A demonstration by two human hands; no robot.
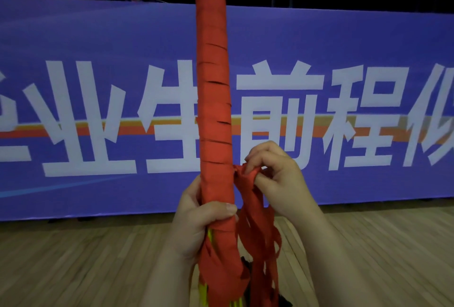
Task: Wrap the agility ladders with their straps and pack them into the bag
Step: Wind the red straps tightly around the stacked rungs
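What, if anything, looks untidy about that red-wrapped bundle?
The bottom end. Below the left hand, the red strap stops winding neatly: loose loops dangle in a tangle under the right hand, and yellow rungs poke out uncovered.

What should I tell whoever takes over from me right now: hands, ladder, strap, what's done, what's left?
Left hand: grips the upright ladder bundle near its lower end.
Right hand: pinches the loose red strap right beside the bundle.
Done: the strap is wound in a spiral around the bundle, from past the top of the frame down to the left hand.
Left: yellow rungs show bare below the grip, and loose strap loops hang down. Wind those on, secure the end, then pack the bundle. No bag is clearly in view.
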